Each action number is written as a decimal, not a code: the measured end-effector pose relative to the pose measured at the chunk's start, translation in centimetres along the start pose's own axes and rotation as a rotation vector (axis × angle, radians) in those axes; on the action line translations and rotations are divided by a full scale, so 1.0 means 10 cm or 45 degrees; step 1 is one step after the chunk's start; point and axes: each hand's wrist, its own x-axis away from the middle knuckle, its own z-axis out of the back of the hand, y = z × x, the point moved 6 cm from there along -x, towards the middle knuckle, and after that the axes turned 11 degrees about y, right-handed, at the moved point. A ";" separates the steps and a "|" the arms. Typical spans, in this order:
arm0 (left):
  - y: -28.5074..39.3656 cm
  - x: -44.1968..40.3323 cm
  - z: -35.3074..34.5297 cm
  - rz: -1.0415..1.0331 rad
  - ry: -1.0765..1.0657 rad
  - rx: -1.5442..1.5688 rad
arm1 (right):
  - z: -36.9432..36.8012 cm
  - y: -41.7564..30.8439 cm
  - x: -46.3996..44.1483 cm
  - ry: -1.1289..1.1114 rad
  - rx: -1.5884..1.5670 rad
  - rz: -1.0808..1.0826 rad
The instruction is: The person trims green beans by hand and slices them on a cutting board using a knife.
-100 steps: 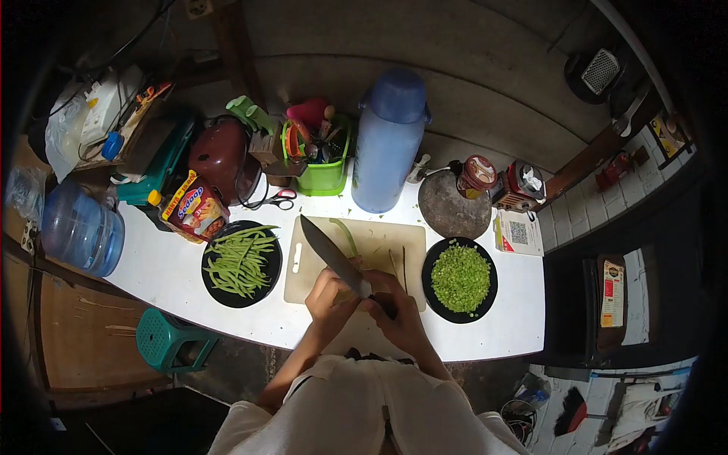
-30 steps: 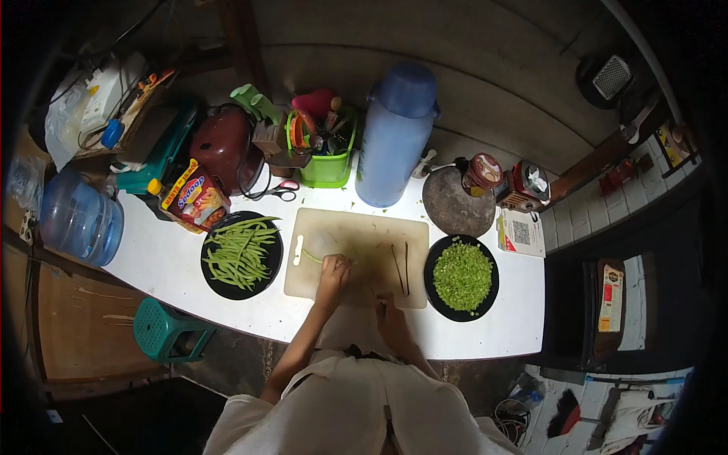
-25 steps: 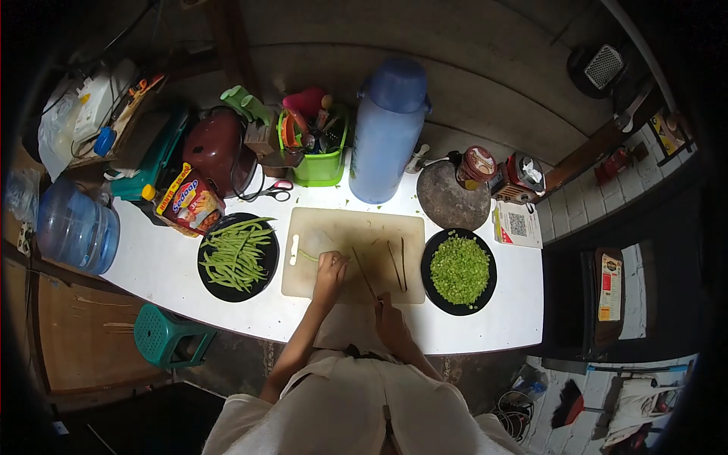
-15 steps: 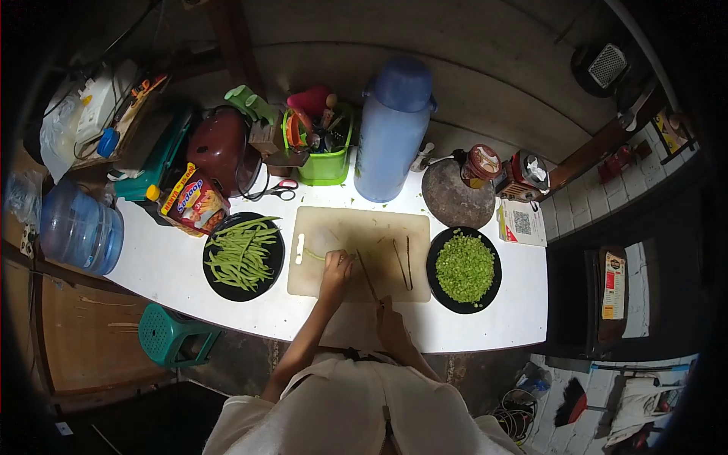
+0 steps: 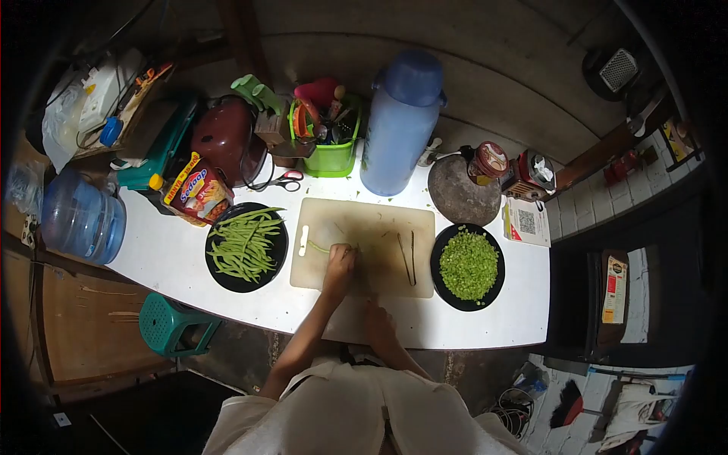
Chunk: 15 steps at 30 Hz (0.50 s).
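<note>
My left hand (image 5: 340,262) is closed over the pale cutting board (image 5: 326,212), fingers pinched on a green bean (image 5: 318,248) whose end sticks out to the left. My right hand (image 5: 379,322) grips the handle of a knife (image 5: 367,280). Its blade points away from me and lies just right of my left fingertips; it is dim and partly blurred. Two thin dark strips (image 5: 407,258) lie on the board's right side. Whole green beans fill a black plate (image 5: 214,274) on the left. Chopped green beans fill another black plate (image 5: 437,287) on the right.
Behind the board stand a blue thermos flask (image 5: 398,129), a green utensil basket (image 5: 326,161) and a stone mortar (image 5: 462,193). Scissors (image 5: 290,180) and a Sedaap packet (image 5: 199,193) lie left. A green stool (image 5: 163,322) stands below the table's left edge.
The knife and my right hand have shifted left, bringing the blade closer to my left fingers. My left hand keeps hold of the bean. The view has shifted slightly.
</note>
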 end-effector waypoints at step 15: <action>-0.02 0.01 0.05 0.107 0.065 0.027 | 0.02 -0.05 -0.23 0.124 0.217 0.205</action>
